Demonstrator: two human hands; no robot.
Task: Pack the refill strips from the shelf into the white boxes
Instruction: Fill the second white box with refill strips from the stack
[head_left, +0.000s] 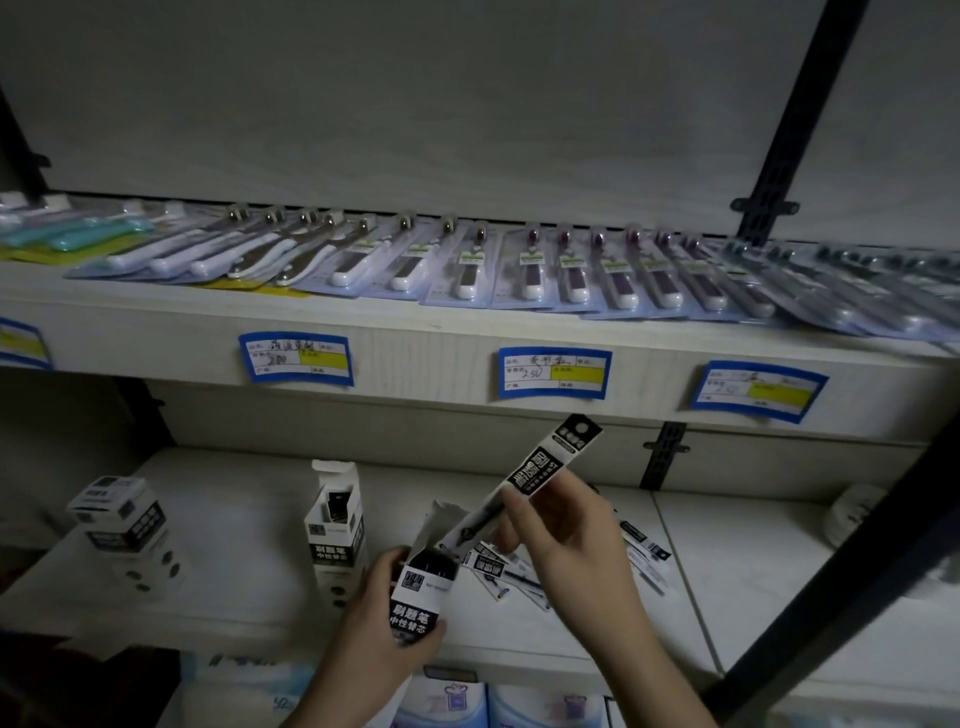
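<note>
Left hand (387, 618) grips the white box (422, 592) while right hand (561, 525) pinches a light, bendy refill strip (540, 478) mid-length, feeding it in.

left hand (387, 605) fingers curled in a grip, right hand (563, 525) fingers pinching.

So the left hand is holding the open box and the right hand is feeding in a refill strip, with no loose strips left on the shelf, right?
Not quite. The head view shows loose refill strips lying on the shelf behind the hands. The rest holds: left hand holds the open box, right hand feeds in a refill strip.
</note>
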